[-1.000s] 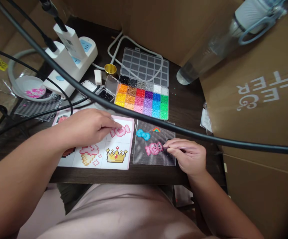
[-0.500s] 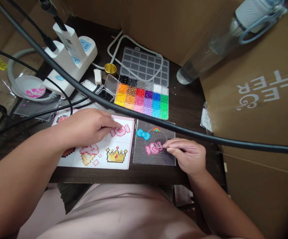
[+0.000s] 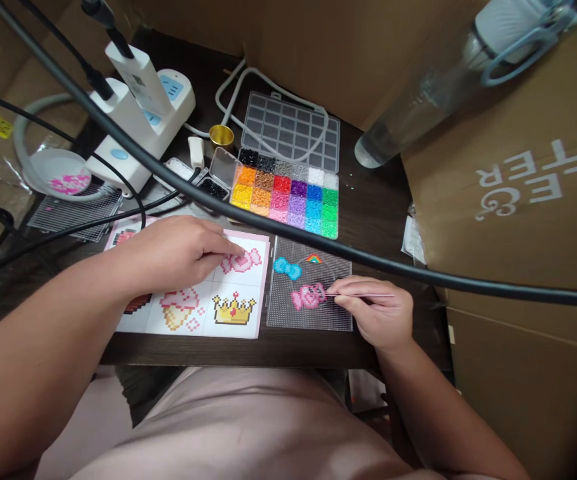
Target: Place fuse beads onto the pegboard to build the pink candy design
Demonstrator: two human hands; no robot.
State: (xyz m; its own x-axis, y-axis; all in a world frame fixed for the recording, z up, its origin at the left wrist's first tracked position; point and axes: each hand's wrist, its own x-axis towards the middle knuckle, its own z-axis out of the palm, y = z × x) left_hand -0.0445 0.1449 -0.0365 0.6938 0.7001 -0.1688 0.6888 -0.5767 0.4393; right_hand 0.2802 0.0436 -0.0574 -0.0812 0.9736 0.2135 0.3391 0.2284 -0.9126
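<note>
My left hand (image 3: pixel 183 257) rests over a printed pattern sheet (image 3: pixel 231 279), its index finger stretched out and touching the pink candy picture (image 3: pixel 243 261). The other fingers are curled and hold nothing. On the sheet, an ice cream and a crown also show. In a pinch, my right hand (image 3: pixel 376 308) holds thin pink tweezers (image 3: pixel 368 295), level over a clear pegboard (image 3: pixel 313 320). Their tip is at the right end of a pink bead candy (image 3: pixel 304 297); whether a bead is in it is too small to tell. A blue bead bow (image 3: pixel 287 268) and a small rainbow (image 3: pixel 313 259) sit above.
A thick black cable (image 3: pixel 288 230) crosses in front of the view. Behind it lies an open bead box (image 3: pixel 281 183) with many colours. A gold cup (image 3: pixel 221 137), power strip (image 3: pixel 118 153) and bowl of pink beads (image 3: pixel 43 170) stand left. A bottle (image 3: pixel 418 103) leans right.
The view has shifted very slightly. My left finger stays on the candy picture, and the tweezers remain at the right part of the bead candy with hardly any movement.
</note>
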